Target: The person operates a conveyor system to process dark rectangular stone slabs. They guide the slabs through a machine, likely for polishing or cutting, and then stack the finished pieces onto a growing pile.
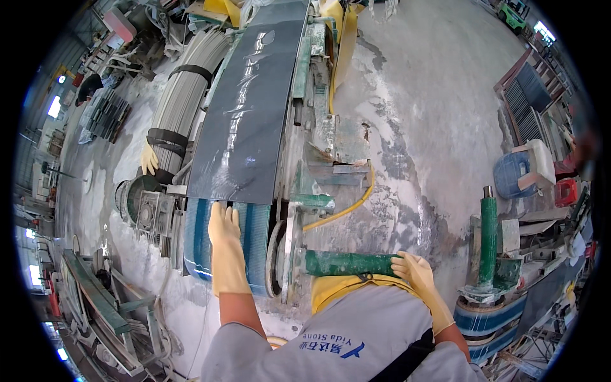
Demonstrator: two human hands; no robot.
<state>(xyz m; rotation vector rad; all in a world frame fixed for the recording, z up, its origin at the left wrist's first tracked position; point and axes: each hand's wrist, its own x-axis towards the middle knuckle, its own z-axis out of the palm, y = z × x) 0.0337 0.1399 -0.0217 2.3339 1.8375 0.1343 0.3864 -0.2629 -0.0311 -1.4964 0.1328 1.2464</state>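
A long dark wet stone slab (245, 108) lies on a blue ribbed conveyor belt (258, 239). My left hand (224, 239), in a yellow rubber glove, rests flat with fingers apart on the belt, fingertips at the slab's near edge. My right hand (415, 268), also gloved, is closed around the end of a green horizontal bar (350, 263) on the machine's right side.
A green machine frame (315, 83) with a yellow hose (347, 207) runs beside the belt. A bundle of grey strips (181, 102) lies to the left, with a loose yellow glove (149, 159) by it. A green post (488, 239) and a second belt (490, 318) stand at right. The floor is wet and white with slurry.
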